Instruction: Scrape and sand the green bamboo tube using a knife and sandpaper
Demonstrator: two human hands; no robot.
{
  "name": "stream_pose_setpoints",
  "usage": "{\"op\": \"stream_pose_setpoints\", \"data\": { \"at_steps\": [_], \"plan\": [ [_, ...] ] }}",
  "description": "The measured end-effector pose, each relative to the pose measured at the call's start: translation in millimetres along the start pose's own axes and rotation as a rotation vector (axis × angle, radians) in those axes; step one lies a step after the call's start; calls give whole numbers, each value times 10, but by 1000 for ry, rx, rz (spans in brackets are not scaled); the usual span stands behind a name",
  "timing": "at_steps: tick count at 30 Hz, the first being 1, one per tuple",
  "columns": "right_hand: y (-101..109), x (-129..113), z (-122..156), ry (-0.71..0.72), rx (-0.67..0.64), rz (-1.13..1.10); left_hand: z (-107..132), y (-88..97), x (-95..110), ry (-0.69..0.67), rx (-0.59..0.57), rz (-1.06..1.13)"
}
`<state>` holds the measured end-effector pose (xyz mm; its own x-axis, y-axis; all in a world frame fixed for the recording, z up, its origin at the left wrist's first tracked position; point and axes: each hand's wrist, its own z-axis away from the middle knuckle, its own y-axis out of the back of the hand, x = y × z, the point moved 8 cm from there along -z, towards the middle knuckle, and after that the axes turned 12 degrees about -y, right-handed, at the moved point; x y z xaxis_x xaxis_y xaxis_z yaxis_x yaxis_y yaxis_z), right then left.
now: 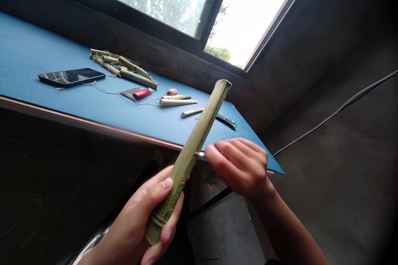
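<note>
Green bamboo tube [186, 161] slanting upward and away toward the tabletop's [37, 49] far right corner, left hand [133, 219] closing tightly around its lower end, right hand [238, 167] pinching a small blade [200, 154] against its side.

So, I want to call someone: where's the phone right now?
In the head view, the smartphone lies at the left of the blue tabletop, just left of the bundle of green bamboo pieces.

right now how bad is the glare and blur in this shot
In the head view, the bright window pane is blown out to white, the black smartphone shows streaky reflections, and the small metal blade glints. Same view: the green bamboo stalk and the left hand look sharp, while the lower left sinks into dark shadow.
</note>
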<state>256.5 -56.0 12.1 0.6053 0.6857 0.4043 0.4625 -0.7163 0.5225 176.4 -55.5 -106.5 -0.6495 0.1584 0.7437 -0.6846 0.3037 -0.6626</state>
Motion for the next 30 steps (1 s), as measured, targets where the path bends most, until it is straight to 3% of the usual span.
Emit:
{"op": "stream_pose_setpoints", "data": {
  "at_steps": [12,15,19,22,26,30],
  "plan": [
    [-6,-38,-21,43,-15,19,4,5,-9,12,-29,-4],
    [8,14,-24,-19,3,38,-7,-4,7,2,-18,-8],
    [-25,3,5,26,-30,19,-16,-17,17,15,-16,-40],
    [-9,90,1,-43,6,46,-10,-21,30,11,-25,-40],
    [-25,75,5,13,-13,40,3,-26,11,33,-39,-41],
    [-5,133,-1,-37,29,72,-2,-22,20,31,-21,-40]
  ]
}}
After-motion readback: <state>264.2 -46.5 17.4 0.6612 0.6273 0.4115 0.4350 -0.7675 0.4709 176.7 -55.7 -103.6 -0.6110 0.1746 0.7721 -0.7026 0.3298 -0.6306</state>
